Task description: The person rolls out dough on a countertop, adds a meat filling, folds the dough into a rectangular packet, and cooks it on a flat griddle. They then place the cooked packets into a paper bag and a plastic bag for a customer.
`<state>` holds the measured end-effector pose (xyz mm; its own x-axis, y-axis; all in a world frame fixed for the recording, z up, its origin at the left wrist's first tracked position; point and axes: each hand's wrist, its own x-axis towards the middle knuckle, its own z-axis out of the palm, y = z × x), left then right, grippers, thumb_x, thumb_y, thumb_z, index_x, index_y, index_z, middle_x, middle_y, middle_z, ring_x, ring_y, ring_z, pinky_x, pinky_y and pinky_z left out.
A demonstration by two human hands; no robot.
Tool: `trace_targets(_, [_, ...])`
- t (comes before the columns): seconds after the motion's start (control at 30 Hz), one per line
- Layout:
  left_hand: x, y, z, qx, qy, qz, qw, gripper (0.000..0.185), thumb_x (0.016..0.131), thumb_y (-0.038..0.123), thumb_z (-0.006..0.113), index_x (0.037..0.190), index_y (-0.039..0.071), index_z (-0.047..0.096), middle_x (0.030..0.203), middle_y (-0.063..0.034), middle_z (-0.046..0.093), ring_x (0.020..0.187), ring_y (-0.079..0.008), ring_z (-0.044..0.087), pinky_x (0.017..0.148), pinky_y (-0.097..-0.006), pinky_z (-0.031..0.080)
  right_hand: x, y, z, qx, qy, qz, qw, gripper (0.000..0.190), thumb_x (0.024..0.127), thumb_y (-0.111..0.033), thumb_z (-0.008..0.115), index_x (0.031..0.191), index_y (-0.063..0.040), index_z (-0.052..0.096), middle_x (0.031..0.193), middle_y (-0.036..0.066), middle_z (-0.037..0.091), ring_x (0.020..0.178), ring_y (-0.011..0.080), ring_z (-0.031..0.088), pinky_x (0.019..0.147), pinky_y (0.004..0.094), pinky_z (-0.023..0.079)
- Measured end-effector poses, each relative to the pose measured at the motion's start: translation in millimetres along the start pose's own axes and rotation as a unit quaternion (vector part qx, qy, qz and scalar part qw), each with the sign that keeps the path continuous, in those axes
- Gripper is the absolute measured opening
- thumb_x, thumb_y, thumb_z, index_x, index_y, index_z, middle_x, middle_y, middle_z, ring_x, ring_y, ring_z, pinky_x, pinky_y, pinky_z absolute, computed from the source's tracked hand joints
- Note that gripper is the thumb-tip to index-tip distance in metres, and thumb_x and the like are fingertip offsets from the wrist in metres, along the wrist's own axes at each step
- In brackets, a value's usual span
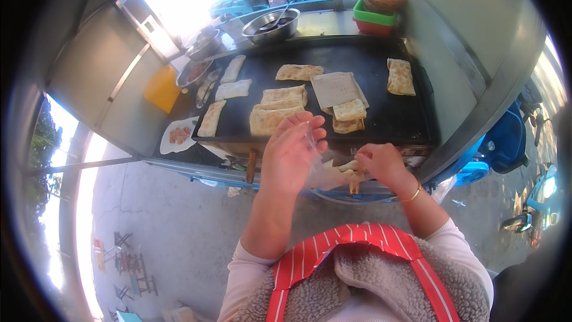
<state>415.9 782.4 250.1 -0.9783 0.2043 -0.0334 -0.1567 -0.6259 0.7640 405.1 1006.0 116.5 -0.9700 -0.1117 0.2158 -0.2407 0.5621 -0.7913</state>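
Note:
My left hand (pixel 291 154) is raised in front of the griddle, pinching the edge of a clear plastic bag (pixel 316 174). Inside the bag are pale, browned pieces of flatbread (pixel 346 166). My right hand (pixel 385 166) closes its fingers at the bag's right side, by the bread; whether they pinch the bread or the film is hidden. Just beyond, on the black griddle (pixel 375 125), cut flatbread (pixel 349 116) is stacked beside a sheet of brown paper (pixel 338 89). Folded stuffed flatbreads (pixel 277 118) stand close together behind my left hand.
Left of the griddle lie raw dough with minced filling (pixel 179 135) and a metal bowl of filling (pixel 196 71). At the back stand a steel bowl with a ladle (pixel 272 24) and stacked baskets (pixel 377 15). A metal post (pixel 482 94) rises on the right. A person sits on a vehicle outside.

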Motion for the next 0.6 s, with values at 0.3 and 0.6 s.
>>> trace_targets(0.3, [-2.3,-5.9,15.6,-0.027,-0.037,-0.012,0.999,0.024,0.096,0.011,0.053,0.118,0.004,0.058,0.120,-0.0206,0.063,0.101,-0.0258,0.063,0.087,-0.0418,0.052,203.2,48.4,-11.8,-0.081,0.047,0.271,0.958,0.051,0.073,-0.039,0.078,0.103,0.001,0.070,0.116,0.019,0.068,0.106,0.0335,0.067,0.091,0.0379,0.053])
trace_targets(0.6, [-2.3,-10.8,18.6,-0.030,-0.047,-0.014,0.998,0.021,0.097,0.011,0.052,0.116,0.003,0.058,0.120,-0.0209,0.063,0.099,-0.0255,0.063,0.086,-0.0412,0.052,254.5,76.4,23.7,0.037,-0.078,0.254,0.963,0.043,0.066,-0.020,0.083,0.101,0.002,0.073,0.103,0.017,0.073,0.095,0.0284,0.071,0.080,0.0350,0.057])
